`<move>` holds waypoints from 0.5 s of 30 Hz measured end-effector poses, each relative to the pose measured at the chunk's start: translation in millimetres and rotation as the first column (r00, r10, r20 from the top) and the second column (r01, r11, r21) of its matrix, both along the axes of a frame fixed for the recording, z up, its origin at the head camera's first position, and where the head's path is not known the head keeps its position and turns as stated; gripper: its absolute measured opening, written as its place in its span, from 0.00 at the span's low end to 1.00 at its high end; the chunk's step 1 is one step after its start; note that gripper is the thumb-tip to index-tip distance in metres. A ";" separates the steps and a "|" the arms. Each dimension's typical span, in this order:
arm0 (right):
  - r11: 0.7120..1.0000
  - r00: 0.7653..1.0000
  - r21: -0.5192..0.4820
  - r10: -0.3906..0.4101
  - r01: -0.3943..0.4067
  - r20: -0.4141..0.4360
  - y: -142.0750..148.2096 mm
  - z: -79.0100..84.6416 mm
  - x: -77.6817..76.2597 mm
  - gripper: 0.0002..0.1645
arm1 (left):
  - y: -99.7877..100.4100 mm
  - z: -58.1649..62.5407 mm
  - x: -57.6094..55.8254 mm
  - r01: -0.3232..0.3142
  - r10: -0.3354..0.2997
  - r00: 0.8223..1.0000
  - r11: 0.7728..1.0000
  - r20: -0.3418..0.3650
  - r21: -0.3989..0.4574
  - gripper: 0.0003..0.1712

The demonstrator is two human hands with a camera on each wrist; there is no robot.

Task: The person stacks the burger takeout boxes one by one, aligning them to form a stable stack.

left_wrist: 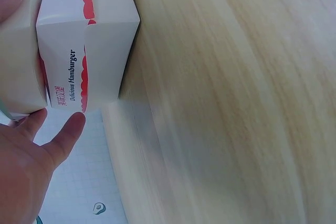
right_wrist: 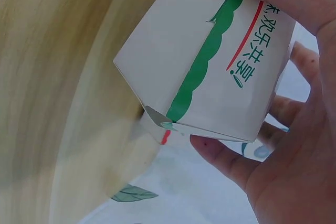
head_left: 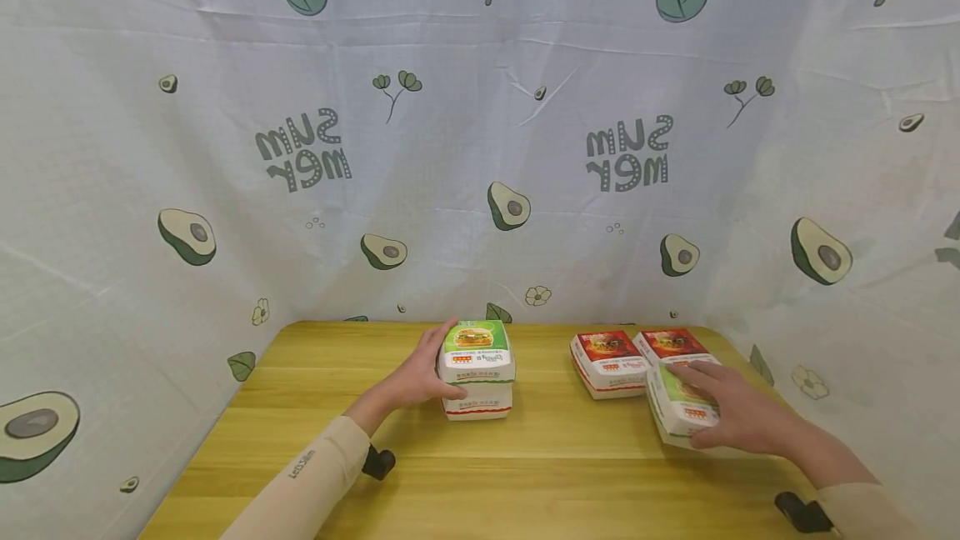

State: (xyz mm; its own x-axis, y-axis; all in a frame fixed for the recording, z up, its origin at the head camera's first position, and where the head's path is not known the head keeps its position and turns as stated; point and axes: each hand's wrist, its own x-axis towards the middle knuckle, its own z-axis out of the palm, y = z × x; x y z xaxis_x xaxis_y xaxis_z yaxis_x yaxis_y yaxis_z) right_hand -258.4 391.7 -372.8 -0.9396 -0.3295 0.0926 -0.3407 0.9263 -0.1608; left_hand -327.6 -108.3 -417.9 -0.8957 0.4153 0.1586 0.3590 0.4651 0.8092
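On the left of the table, a green-topped hamburger box (head_left: 477,367) sits on a red-trimmed hamburger box (head_left: 478,403). My left hand (head_left: 416,372) grips the upper box from its left side, thumb at the near face and fingers toward the back. In the left wrist view, the lower box (left_wrist: 102,51) shows its red scalloped edge and printed lettering. My right hand (head_left: 750,411) holds another green-topped hamburger box (head_left: 671,407), which is tilted. The right wrist view shows this box's green scalloped band (right_wrist: 197,77), with thumb and fingers around the box.
Two red-topped hamburger boxes (head_left: 609,365) stand side by side at the back right, just behind the box in my right hand. The wooden table (head_left: 525,482) ends at a white curtain (head_left: 450,148) printed with avocados and leaves. Black straps sit at both wrists.
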 end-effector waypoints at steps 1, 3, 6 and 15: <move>1.000 1.000 -0.002 0.003 -0.003 0.000 -0.2 0.3 -0.4 0.62 | 0.0 0.1 0.0 0.000 0.000 1.000 1.000 0.000 0.000 0.70; 1.000 1.000 -0.007 0.006 -0.006 -0.004 -1.8 1.4 -0.6 0.62 | 0.1 0.4 0.1 0.000 0.000 1.000 1.000 -0.002 -0.001 0.70; 1.000 1.000 -0.012 0.016 -0.016 -0.008 -5.0 4.0 0.1 0.63 | 0.2 0.8 0.4 -0.001 0.001 1.000 1.000 -0.004 -0.002 0.70; 0.999 0.999 -0.003 0.037 -0.037 -0.001 -16.7 15.7 2.4 0.62 | 0.7 1.1 0.2 -0.002 0.002 1.000 1.000 -0.003 -0.004 0.70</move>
